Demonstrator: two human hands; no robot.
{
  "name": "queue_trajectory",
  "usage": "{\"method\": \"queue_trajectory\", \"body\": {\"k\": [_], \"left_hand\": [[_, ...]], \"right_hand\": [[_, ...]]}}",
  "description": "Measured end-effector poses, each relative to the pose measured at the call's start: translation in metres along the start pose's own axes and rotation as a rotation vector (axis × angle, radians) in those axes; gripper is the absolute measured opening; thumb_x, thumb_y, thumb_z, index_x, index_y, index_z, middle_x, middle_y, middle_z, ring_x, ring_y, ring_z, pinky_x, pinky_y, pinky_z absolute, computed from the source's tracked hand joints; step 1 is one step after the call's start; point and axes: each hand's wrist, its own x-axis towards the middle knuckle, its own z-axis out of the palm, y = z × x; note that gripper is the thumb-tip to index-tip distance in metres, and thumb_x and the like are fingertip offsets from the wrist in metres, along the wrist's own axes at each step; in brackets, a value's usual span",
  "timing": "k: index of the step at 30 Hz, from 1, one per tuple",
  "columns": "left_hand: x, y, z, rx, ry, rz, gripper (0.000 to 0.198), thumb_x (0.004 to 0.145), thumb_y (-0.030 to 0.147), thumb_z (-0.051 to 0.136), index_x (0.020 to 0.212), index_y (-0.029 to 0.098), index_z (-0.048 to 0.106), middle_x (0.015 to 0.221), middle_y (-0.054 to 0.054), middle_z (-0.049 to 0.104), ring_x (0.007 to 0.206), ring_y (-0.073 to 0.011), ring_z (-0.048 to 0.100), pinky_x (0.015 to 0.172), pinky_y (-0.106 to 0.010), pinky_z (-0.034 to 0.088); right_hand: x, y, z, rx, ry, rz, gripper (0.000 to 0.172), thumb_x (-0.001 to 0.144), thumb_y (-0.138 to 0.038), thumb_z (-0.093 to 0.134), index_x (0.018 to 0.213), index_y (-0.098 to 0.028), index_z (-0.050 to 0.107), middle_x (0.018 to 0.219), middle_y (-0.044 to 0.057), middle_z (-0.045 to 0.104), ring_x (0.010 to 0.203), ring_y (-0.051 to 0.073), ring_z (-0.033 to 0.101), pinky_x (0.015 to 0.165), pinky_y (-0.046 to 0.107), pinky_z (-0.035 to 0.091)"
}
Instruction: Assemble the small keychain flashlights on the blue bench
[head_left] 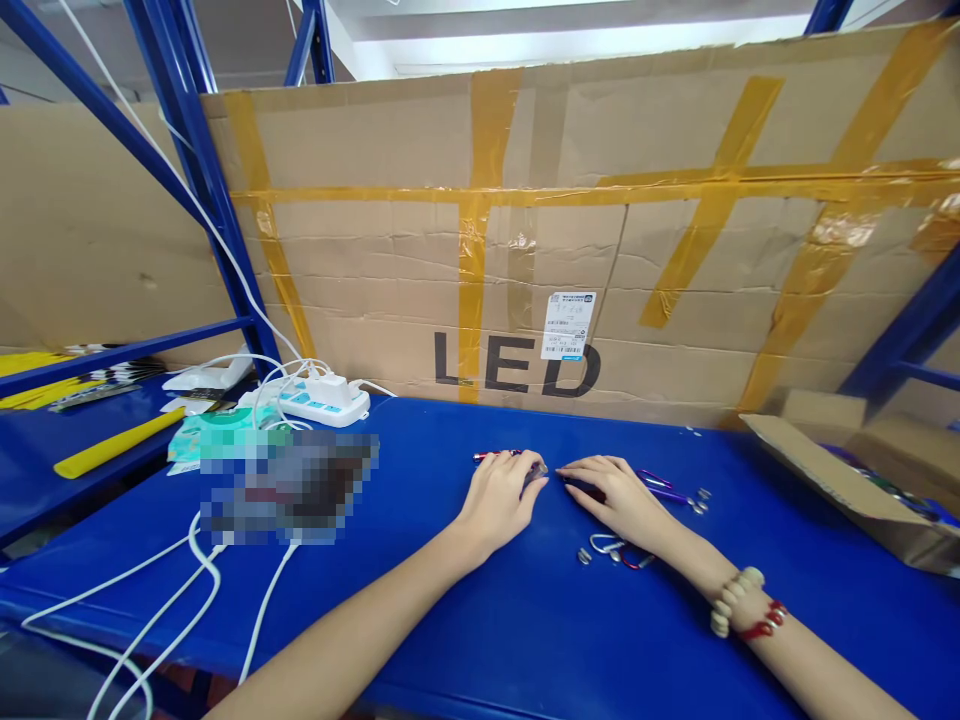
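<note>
Nearest me, pale beads (731, 604) and a red bracelet (763, 624) circle my right wrist above the blue bench (525, 640); beyond lie some small metal bits (584, 556), a silver clip (611, 546) and a red clip (637, 564), grouped by my right hand (611, 487), probably to keep them within reach; that hand is palm down and half curled, a dark piece (586, 487) under its fingers and thumb, though I cannot tell whether it is gripped or merely covered; my left hand (504, 492) faces it, fingers bent and nearly closed, seemingly pinching a small dark piece (535, 472) at the tips, perhaps because it is too slight for a whole palm; purple pieces (667, 490) lie just past my right hand, a red stick (487, 455) behind my left; an open carton (840, 480) on the right keeps loose things together; farther left sits a white power strip (326, 402); taped cardboard (390, 270) stands behind, likely as a screen.
</note>
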Motion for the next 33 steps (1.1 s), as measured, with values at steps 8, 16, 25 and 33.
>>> {"method": "queue_trajectory", "body": {"k": [8, 16, 25, 33], "left_hand": [[0.000, 0.000, -0.001, -0.057, -0.034, 0.019, 0.013, 0.085, 0.032, 0.049, 0.087, 0.019, 0.053, 0.088, 0.002, 0.061, 0.086, -0.0146, 0.054, 0.081, -0.030, 0.037], [-0.002, 0.003, -0.003, -0.058, -0.032, -0.069, 0.023, 0.078, 0.040, 0.057, 0.085, 0.019, 0.051, 0.084, 0.001, 0.060, 0.082, -0.0160, 0.054, 0.078, -0.030, 0.040], [0.001, -0.003, -0.006, 0.005, -0.047, -0.079, 0.025, 0.080, 0.044, 0.053, 0.089, 0.021, 0.053, 0.086, 0.001, 0.061, 0.080, -0.0158, 0.055, 0.076, -0.029, 0.039], [0.000, -0.015, -0.006, 0.024, -0.026, -0.070, 0.019, 0.088, 0.035, 0.043, 0.089, 0.018, 0.051, 0.084, 0.000, 0.061, 0.078, -0.0154, 0.055, 0.074, -0.030, 0.038]], "right_hand": [[-0.002, 0.002, -0.003, -0.019, -0.015, 0.072, 0.024, 0.086, -0.033, 0.045, 0.102, -0.025, 0.061, 0.098, 0.000, 0.061, 0.090, 0.018, 0.053, 0.081, 0.039, 0.035], [0.000, -0.003, -0.004, 0.051, -0.028, 0.042, 0.027, 0.085, -0.032, 0.042, 0.099, -0.023, 0.063, 0.095, 0.005, 0.062, 0.088, 0.020, 0.056, 0.080, 0.040, 0.039], [0.000, -0.007, -0.003, 0.033, -0.011, 0.021, 0.024, 0.082, -0.031, 0.045, 0.094, -0.025, 0.065, 0.087, 0.004, 0.062, 0.080, 0.017, 0.057, 0.075, 0.036, 0.042], [-0.001, -0.007, -0.002, 0.079, -0.036, 0.019, 0.024, 0.084, -0.035, 0.045, 0.092, -0.025, 0.065, 0.092, 0.004, 0.062, 0.084, 0.018, 0.056, 0.077, 0.038, 0.040]]}}
